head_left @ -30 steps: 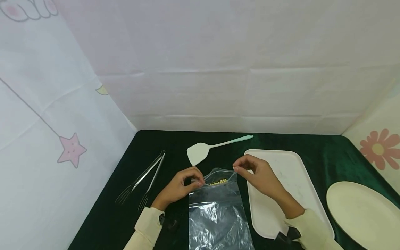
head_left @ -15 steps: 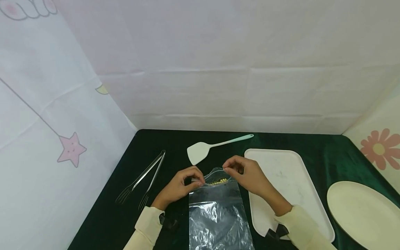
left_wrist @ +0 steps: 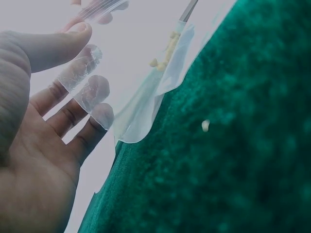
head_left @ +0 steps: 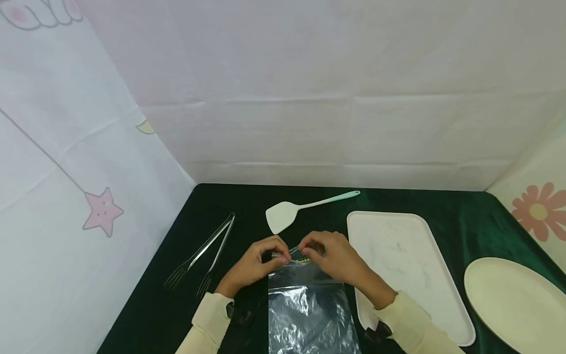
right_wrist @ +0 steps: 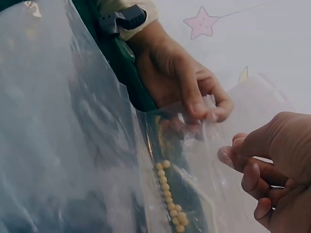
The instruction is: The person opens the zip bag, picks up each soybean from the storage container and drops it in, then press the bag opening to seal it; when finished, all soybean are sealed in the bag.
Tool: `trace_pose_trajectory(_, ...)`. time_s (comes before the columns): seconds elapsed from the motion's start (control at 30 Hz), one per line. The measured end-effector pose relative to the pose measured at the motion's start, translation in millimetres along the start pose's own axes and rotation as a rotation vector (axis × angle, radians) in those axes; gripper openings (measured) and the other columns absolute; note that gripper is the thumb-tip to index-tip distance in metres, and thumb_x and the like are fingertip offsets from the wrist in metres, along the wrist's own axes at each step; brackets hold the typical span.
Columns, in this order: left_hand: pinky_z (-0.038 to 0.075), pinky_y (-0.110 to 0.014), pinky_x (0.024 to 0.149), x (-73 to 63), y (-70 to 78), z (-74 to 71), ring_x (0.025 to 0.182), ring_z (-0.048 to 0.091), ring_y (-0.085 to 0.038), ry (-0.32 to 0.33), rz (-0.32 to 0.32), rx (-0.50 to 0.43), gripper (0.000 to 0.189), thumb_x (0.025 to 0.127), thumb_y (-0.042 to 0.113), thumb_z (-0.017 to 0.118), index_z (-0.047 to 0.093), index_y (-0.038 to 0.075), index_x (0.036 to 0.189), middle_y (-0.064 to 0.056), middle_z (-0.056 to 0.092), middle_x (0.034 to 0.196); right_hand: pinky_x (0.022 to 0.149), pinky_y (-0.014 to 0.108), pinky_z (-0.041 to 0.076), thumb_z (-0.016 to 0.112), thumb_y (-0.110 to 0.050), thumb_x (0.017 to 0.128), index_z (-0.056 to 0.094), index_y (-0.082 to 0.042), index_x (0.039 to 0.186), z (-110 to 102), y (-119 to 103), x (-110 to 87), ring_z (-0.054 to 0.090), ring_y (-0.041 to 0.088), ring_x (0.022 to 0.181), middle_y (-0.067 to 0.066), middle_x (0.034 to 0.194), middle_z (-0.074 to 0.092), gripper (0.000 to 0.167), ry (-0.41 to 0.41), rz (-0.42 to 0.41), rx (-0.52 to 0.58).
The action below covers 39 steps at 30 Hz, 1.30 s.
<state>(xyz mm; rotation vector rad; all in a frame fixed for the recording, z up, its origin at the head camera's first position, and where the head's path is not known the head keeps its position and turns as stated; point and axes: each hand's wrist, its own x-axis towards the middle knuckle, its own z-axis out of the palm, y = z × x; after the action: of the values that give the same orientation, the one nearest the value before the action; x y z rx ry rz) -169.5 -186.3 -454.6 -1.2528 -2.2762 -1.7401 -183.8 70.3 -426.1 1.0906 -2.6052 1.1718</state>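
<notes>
A clear zip bag (head_left: 305,312) lies flat on the dark green cloth, its mouth toward the far side. Yellow beads (right_wrist: 167,191) run in a row just inside the mouth, partly covered by the right hand in the head view. My left hand (head_left: 255,263) pinches the left end of the bag's rim between thumb and forefinger; in the left wrist view the other fingertips (left_wrist: 92,92) show through plastic. Close beside it, my right hand (head_left: 333,258) pinches the same rim with thumb and forefinger, its remaining fingers loosely curled.
Metal tongs (head_left: 225,228) lie left of the left hand. Beyond the bag is a white spatula (head_left: 283,216) with a pale green handle. A white rectangular tray (head_left: 398,246) sits under the right forearm, and a cream oval plate (head_left: 517,300) stands farther right.
My right hand has travelled left along the bag's rim, from its right end to near the left hand, and the mouth looks narrower. The left hand has stayed in place.
</notes>
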Motion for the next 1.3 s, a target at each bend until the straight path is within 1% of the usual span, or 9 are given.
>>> trace_pose_trajectory(0.17,0.051,-0.034,0.082,1.1,-0.1,0.6,0.091,0.060,-0.022,0.004,0.016,0.004,0.019,0.090,-0.016,0.062,0.068,-0.002,0.101,-0.015,0.063,0.101,0.055,0.026,0.045,0.072,-0.020,0.096,0.073,-0.020,0.104,-12.0,6.3,-6.2,0.054,0.004,0.065,-0.013,0.086,0.066,0.009,0.044,0.001,-0.010)
trace_pose_trajectory(0.37,0.051,-0.033,0.081,2.4,-0.4,1.2,0.090,0.060,-0.021,0.004,0.032,0.010,0.019,0.090,-0.017,0.062,0.068,-0.002,0.100,-0.014,0.063,0.100,0.070,0.033,0.042,0.075,-0.017,0.093,0.074,-0.020,0.103,-38.3,13.0,-22.5,0.051,0.003,0.070,-0.018,0.088,0.063,0.010,0.084,0.024,-0.099)
trace_pose_trajectory(0.57,0.051,-0.033,0.082,-2.0,-15.3,1.2,0.091,0.059,-0.019,0.009,0.031,0.021,0.020,0.091,-0.015,0.062,0.069,0.000,0.101,-0.011,0.064,0.102,0.073,0.037,0.036,0.075,-0.013,0.092,0.073,-0.024,0.101,-68.9,24.3,-48.9,0.048,0.003,0.071,-0.018,0.090,0.064,0.014,0.069,0.104,-0.199)
trace_pose_trajectory(0.73,0.051,-0.034,0.084,-5.9,-29.9,0.4,0.093,0.059,-0.019,0.005,0.010,0.027,0.021,0.092,-0.011,0.063,0.070,0.005,0.104,-0.006,0.064,0.105,0.068,0.031,0.040,0.075,-0.010,0.091,0.073,-0.024,0.099,-90.3,30.6,-74.0,0.049,0.004,0.068,-0.017,0.089,0.065,0.016,0.021,0.165,-0.247)
trace_pose_trajectory(0.9,0.051,-0.035,0.085,-7.2,-31.0,-1.2,0.095,0.060,-0.020,0.004,0.007,0.024,0.019,0.094,-0.008,0.064,0.070,0.007,0.105,-0.004,0.064,0.107,0.064,0.026,0.043,0.076,-0.010,0.090,0.073,-0.024,0.096,-106.8,34.2,-96.3,0.049,0.002,0.069,-0.019,0.089,0.065,0.016,-0.032,0.196,-0.310)
trace_pose_trajectory(1.0,0.051,-0.035,0.085,-7.3,-30.0,-1.9,0.094,0.060,-0.020,0.013,0.013,0.023,0.020,0.094,-0.008,0.064,0.070,0.008,0.105,-0.004,0.064,0.107,0.067,0.027,0.043,0.078,-0.012,0.088,0.073,-0.026,0.094,-115.5,35.8,-107.6,0.049,0.000,0.070,-0.022,0.086,0.063,0.016,-0.090,0.198,-0.379)
trace_pose_trajectory(1.13,0.051,-0.035,0.085,-6.7,-29.0,-1.6,0.094,0.060,-0.020,0.005,0.023,0.016,0.020,0.093,-0.008,0.064,0.070,0.006,0.105,-0.005,0.064,0.106,0.073,0.036,0.036,0.082,-0.014,0.084,0.071,-0.030,0.089,-126.5,36.8,-125.0,0.047,-0.003,0.069,-0.026,0.080,0.058,0.020,-0.195,0.218,-0.443)
trace_pose_trajectory(1.2,0.051,-0.035,0.084,-6.5,-29.4,-1.2,0.093,0.059,-0.020,-0.002,0.029,0.013,0.019,0.093,-0.009,0.064,0.069,0.005,0.105,-0.006,0.064,0.106,0.073,0.038,0.031,0.083,-0.016,0.082,0.069,-0.032,0.086,-131.0,37.9,-135.1,0.045,-0.004,0.067,-0.027,0.077,0.056,0.022,-0.245,0.240,-0.453)
trace_pose_trajectory(1.3,0.051,-0.035,0.084,-6.1,-30.0,-0.8,0.093,0.059,-0.020,-0.004,0.026,0.012,0.018,0.093,-0.009,0.064,0.069,0.005,0.104,-0.006,0.064,0.105,0.072,0.039,0.031,0.085,-0.018,0.080,0.067,-0.035,0.082,-135.5,41.4,-150.2,0.043,-0.002,0.065,-0.027,0.073,0.053,0.025,-0.310,0.255,-0.454)
